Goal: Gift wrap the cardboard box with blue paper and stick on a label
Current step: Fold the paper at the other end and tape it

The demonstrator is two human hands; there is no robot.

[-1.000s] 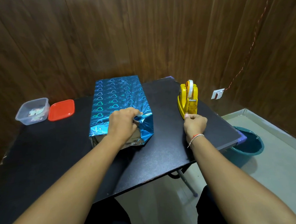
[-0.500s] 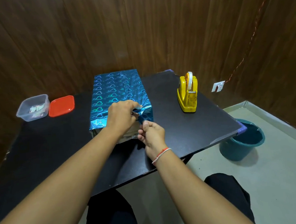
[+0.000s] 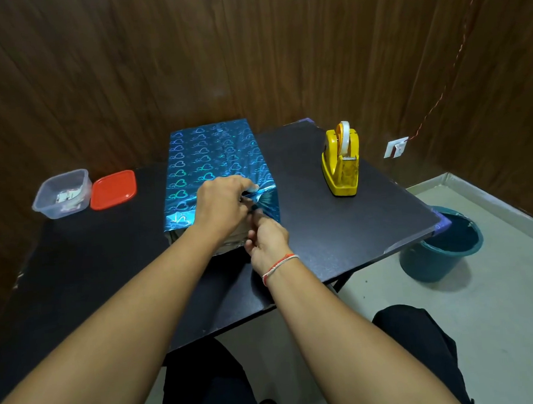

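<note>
Two hands at the box's six-o'clock end: my left hand (image 3: 220, 204) pinches the blue paper (image 3: 213, 161) fold; my right hand (image 3: 266, 241) pinches beside it; I should press tape flat, paper taut.

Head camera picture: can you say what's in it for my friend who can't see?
Two hands work at the near end of a box wrapped in shiny blue paper on a black table: the left hand holds the folded paper down while the right hand pinches at the fold. A yellow tape dispenser stands to the right.
</note>
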